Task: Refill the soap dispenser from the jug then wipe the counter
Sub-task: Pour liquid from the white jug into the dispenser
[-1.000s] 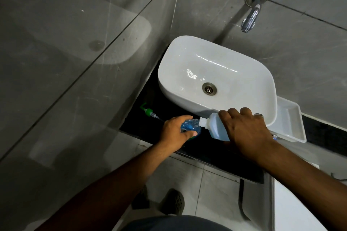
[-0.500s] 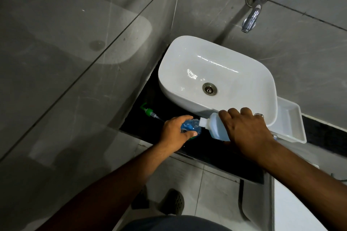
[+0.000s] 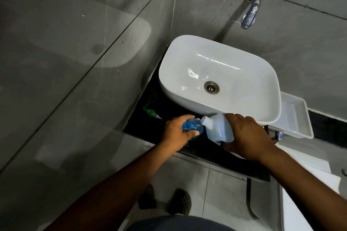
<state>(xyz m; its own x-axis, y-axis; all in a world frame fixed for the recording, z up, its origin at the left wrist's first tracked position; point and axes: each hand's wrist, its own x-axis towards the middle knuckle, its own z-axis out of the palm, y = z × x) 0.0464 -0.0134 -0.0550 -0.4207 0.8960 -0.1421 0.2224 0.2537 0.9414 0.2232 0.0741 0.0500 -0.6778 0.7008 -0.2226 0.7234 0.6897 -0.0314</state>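
Jug tipped to the soap dispenser at the front of the dark worktop.

The left hand [image 3: 176,133] has its grip curled round the blue soap dispenser [image 3: 192,127], which stands on the worktop [image 3: 150,118] just before the white basin [image 3: 219,80]. The right hand [image 3: 247,137] has its grip clamped on the pale jug [image 3: 218,129], tilted with its white spout at the dispenser's open mouth. The green pump [image 3: 150,112] lies on the worktop to the left, beside the wall.

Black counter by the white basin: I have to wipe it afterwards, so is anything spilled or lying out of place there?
No spill shows on the dark counter. One oddity: the green pump head lies on its side left of the blue dispenser bottle, tube exposed, removed for refilling.
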